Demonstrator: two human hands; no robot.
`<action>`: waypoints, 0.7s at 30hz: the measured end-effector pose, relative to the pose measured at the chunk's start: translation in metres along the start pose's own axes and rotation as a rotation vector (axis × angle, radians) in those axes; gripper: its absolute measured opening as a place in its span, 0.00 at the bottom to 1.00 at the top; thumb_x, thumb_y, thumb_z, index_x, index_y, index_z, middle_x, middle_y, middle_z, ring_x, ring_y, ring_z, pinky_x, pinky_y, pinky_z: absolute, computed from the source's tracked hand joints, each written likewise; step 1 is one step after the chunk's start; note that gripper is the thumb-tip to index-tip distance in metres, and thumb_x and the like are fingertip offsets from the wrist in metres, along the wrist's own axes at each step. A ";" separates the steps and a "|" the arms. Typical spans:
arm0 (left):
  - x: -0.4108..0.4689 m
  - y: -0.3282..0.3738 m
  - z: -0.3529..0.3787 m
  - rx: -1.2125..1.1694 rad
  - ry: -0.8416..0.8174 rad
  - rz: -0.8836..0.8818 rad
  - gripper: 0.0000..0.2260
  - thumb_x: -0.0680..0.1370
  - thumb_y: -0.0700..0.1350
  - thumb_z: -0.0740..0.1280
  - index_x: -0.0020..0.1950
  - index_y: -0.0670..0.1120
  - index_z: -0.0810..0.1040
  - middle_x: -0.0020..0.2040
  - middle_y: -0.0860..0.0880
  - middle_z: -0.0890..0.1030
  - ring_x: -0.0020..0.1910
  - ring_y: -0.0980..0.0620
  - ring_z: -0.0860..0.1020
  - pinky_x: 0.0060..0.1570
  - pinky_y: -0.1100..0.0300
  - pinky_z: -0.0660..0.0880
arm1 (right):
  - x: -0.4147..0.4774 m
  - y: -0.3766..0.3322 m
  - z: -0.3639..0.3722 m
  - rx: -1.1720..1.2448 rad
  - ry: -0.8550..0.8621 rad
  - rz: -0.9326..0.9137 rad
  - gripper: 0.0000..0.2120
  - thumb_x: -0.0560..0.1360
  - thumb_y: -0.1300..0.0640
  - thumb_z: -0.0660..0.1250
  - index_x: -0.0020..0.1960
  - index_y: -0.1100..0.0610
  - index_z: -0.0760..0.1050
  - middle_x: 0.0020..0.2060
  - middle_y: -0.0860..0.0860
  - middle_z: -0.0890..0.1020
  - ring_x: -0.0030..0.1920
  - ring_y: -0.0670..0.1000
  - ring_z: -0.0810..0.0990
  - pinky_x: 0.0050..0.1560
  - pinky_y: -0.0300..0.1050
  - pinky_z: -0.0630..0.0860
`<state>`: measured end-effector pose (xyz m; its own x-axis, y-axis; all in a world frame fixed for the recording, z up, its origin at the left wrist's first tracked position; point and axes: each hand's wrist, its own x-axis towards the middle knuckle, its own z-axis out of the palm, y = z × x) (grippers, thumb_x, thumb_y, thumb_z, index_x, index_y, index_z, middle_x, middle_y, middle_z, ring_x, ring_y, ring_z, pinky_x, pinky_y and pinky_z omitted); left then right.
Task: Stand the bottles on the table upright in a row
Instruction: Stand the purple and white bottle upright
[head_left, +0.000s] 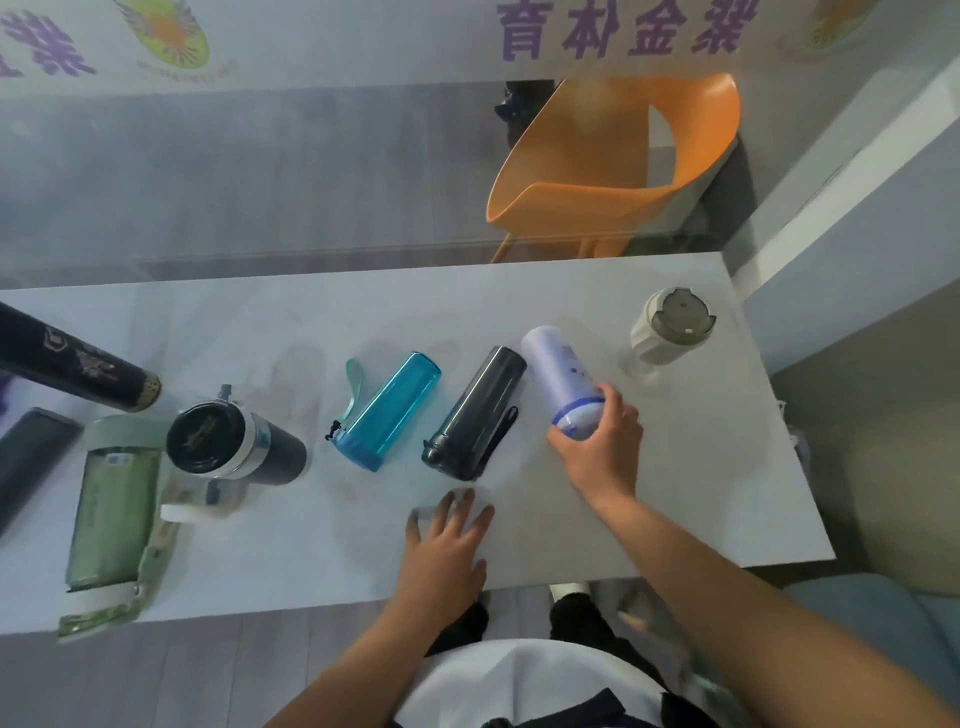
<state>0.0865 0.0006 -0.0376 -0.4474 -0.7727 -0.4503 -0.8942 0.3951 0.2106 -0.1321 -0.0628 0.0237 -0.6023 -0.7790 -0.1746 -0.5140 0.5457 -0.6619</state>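
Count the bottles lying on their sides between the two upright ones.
3: the clear blue bottle on the left, the dark grey bottle in the middle, and the pale lavender bottle on the right, gripped by the right hand.

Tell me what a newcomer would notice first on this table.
First, the right hand gripping the cap end of the pale lilac bottle, right of centre on the white table, while the left hand lies flat near the front edge. Next, the bright blue bottle and the dark grey bottle lying side by side mid-table. Beyond the far edge stands an orange chair.
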 end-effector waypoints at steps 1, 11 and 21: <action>0.000 -0.002 0.000 0.014 0.011 0.020 0.32 0.77 0.56 0.64 0.78 0.58 0.55 0.81 0.49 0.52 0.79 0.44 0.53 0.71 0.31 0.50 | 0.005 -0.008 -0.012 -0.015 0.021 -0.054 0.34 0.64 0.52 0.75 0.67 0.53 0.67 0.60 0.57 0.72 0.56 0.61 0.70 0.55 0.52 0.72; -0.003 -0.009 -0.009 0.048 -0.043 0.049 0.31 0.80 0.57 0.56 0.79 0.60 0.44 0.81 0.50 0.41 0.79 0.46 0.42 0.71 0.31 0.45 | 0.073 -0.099 -0.092 -0.382 -0.153 -0.287 0.33 0.65 0.51 0.74 0.67 0.48 0.66 0.59 0.54 0.70 0.50 0.57 0.75 0.46 0.49 0.74; -0.002 -0.010 -0.009 0.004 -0.097 0.016 0.32 0.80 0.54 0.59 0.79 0.60 0.44 0.81 0.51 0.40 0.79 0.47 0.39 0.72 0.31 0.41 | 0.084 -0.103 -0.067 -0.535 -0.294 -0.357 0.36 0.68 0.54 0.70 0.74 0.48 0.63 0.64 0.54 0.68 0.58 0.60 0.73 0.49 0.49 0.73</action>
<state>0.0956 -0.0065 -0.0309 -0.4581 -0.7144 -0.5289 -0.8867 0.4094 0.2150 -0.1701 -0.1641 0.1260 -0.1897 -0.9488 -0.2528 -0.9244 0.2593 -0.2796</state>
